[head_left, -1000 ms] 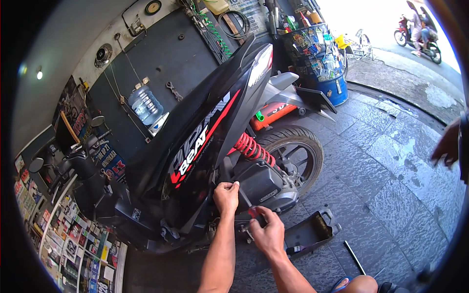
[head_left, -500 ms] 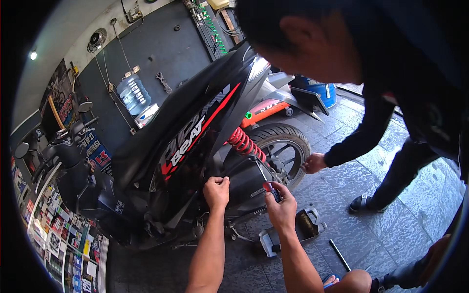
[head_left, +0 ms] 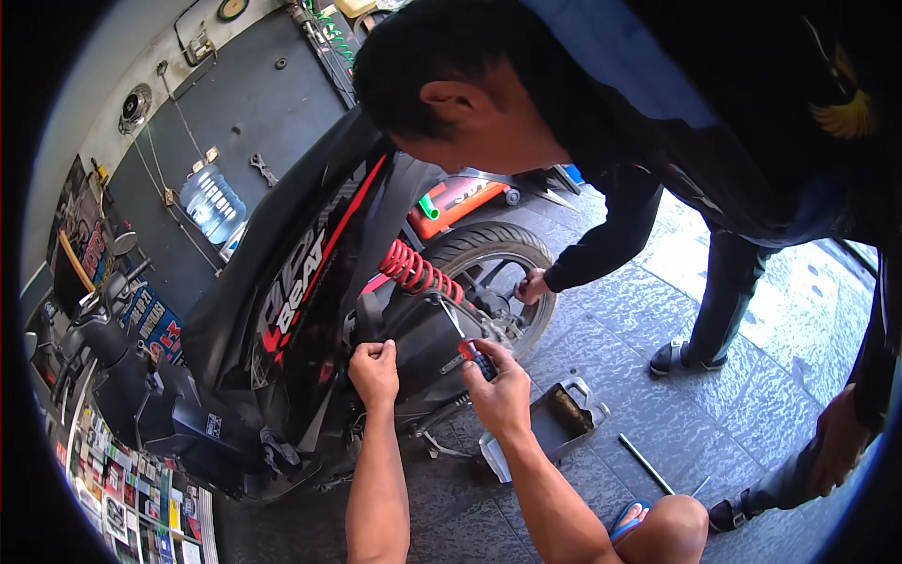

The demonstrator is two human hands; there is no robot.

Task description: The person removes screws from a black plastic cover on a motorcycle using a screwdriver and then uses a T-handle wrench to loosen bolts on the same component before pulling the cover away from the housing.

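Note:
A black scooter point(head_left: 301, 310) with red stripes stands in front of me, showing its red shock spring point(head_left: 418, 271) and rear wheel point(head_left: 503, 246). My right hand point(head_left: 500, 395) is closed round the red and dark handle of a screwdriver point(head_left: 482, 361). Its metal shaft slants up and left, in front of the black cover point(head_left: 418, 329) beside the wheel; whether the tip touches anything I cannot tell. My left hand point(head_left: 375, 374) is closed, fingertips pinched together, at the scooter's dark lower side. What it holds, if anything, is hidden.
A person in dark clothes point(head_left: 658, 122) leans in from the right, one hand point(head_left: 533, 286) at the rear wheel. On the tiled floor lie a tray-like dark part point(head_left: 554, 414) and a metal rod point(head_left: 646, 463). Behind the wheel is an orange tank point(head_left: 460, 202). Shelves of packages point(head_left: 122, 479) stand left.
The person leans further in over the scooter's rear, and their hand is now among the wheel's spokes. My view has shifted right. Both my hands keep their grip and place by the scooter.

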